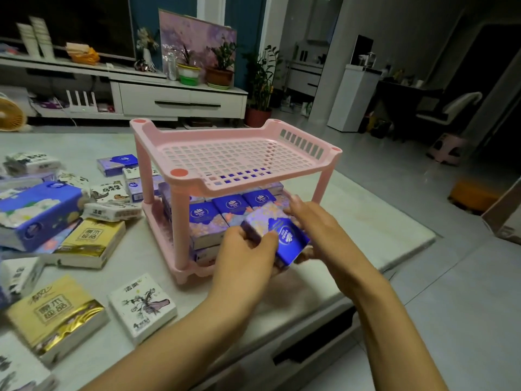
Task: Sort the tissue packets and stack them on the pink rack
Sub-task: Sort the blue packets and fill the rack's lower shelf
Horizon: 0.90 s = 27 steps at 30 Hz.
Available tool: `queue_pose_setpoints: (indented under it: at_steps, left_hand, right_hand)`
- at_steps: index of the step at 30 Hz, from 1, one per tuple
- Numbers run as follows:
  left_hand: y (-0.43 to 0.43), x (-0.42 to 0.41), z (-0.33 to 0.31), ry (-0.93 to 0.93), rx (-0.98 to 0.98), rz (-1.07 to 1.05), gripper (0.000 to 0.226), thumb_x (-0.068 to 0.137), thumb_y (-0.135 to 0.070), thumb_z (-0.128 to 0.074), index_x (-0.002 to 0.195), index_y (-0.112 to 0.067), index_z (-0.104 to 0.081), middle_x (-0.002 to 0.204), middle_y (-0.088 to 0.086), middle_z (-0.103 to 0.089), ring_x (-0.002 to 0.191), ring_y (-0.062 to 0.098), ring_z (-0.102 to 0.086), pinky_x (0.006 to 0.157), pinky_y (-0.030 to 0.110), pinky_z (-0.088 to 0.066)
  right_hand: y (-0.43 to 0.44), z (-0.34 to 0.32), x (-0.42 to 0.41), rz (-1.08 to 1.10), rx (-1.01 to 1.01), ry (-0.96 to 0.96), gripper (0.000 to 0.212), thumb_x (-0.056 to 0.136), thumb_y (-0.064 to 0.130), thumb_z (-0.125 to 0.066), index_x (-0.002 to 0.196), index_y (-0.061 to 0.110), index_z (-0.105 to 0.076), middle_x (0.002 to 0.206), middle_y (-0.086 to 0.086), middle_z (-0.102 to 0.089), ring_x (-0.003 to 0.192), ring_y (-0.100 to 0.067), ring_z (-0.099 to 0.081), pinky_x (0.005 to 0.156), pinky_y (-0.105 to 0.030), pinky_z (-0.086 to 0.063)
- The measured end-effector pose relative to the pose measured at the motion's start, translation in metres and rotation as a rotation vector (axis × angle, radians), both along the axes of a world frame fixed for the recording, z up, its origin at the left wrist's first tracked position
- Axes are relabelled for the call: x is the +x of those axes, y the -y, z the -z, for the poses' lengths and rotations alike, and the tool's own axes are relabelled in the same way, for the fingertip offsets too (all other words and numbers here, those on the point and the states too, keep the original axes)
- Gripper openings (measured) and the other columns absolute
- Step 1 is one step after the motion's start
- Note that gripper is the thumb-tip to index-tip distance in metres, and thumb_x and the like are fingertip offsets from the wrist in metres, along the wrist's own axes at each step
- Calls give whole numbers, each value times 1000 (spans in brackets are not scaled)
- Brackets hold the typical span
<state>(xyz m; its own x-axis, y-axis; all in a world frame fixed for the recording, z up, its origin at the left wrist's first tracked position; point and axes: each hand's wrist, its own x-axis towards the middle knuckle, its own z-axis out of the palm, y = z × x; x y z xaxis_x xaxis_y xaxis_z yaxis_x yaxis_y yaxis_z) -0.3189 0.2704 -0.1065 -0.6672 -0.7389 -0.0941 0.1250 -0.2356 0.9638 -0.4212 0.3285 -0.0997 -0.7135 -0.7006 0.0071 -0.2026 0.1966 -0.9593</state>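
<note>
A pink two-tier rack (225, 134) stands on the grey table; its top shelf holds nothing. Several blue-purple tissue packets (207, 218) are stacked on its lower shelf. At the front right opening of that shelf, both hands hold one more blue-purple packet (277, 231). My left hand (245, 258) grips its near left end, thumb on top. My right hand (313, 224) holds its right side, fingers reaching toward the shelf. Loose yellow packets (87, 239), white packets (142, 306) and blue packets (117, 163) lie left of the rack.
A big blue tissue pack (33, 210) lies at the table's left. The table edge (408, 244) runs close on the right, with a drawer front below. A TV cabinet (180, 101) with potted plants stands behind; a pink stool (445, 148) sits on the floor far right.
</note>
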Motion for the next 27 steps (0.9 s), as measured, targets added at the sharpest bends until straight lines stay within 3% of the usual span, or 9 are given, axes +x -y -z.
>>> queue_pose_setpoints:
  at_steps: [3,7,11,13,16,18,20,22,27]
  left_hand:
    - [-2,-21,-1,-40,9,-3,12,91,-7,-52,98,2,-57,74,10,-63,50,5,-60,43,14,-47]
    - [3,-29,1,92,-314,65,11,92,-21,-52,88,-11,-52,73,6,-62,63,20,-62,72,43,-57]
    - [21,-20,7,363,-1373,-42,35,93,-33,-31,103,-14,-59,100,4,-60,93,23,-57,81,38,-50]
    - [31,-22,2,541,-1615,16,47,91,-34,-27,125,-12,-51,127,12,-53,116,32,-51,92,40,-45]
    - [50,-34,10,854,-1695,244,52,98,-38,-18,148,-24,-9,157,2,-2,144,27,0,116,43,-1]
    - [55,-38,17,941,-1717,269,55,99,-40,-24,149,-25,-6,158,3,1,145,26,3,114,47,6]
    - [55,-37,22,962,-1756,256,54,94,-41,-29,144,-19,-31,152,12,-27,139,32,-27,111,58,-14]
    - [56,-38,29,934,-1782,204,57,79,-42,-33,119,-15,-63,122,14,-62,110,33,-61,90,62,-41]
    - [54,-38,38,924,-1837,84,56,63,-44,-53,108,-15,-70,109,11,-69,99,31,-66,82,59,-47]
  right_hand:
    - [-11,0,1,-37,-28,34,15,92,25,-52,100,14,-57,74,1,-63,57,-13,-56,47,-23,-43]
    - [-14,2,-16,102,-122,187,4,89,15,-55,92,12,-55,67,-5,-59,51,-16,-45,39,-19,-30]
    - [-8,7,-30,285,-282,293,11,90,17,-56,96,9,-51,57,-6,-54,41,-10,-39,34,-16,-28]
    - [-2,12,-34,382,-294,274,13,91,18,-56,97,9,-49,58,-7,-52,39,-10,-40,34,-16,-33]
    - [8,19,-37,444,-327,289,13,90,13,-55,101,10,-48,61,-6,-53,39,-8,-44,37,-15,-39]
    - [14,22,-40,464,-352,278,15,88,10,-55,101,10,-48,64,-6,-54,41,-8,-46,39,-15,-40]
    - [19,25,-45,508,-356,222,15,86,13,-58,96,13,-47,68,-6,-57,42,-6,-48,43,-17,-42]
    - [25,29,-50,555,-337,158,15,84,19,-60,88,18,-46,79,-11,-62,52,-12,-54,53,-26,-46]
    - [38,35,-52,582,-259,74,10,84,22,-59,82,23,-49,100,-14,-66,83,-28,-65,79,-44,-55]
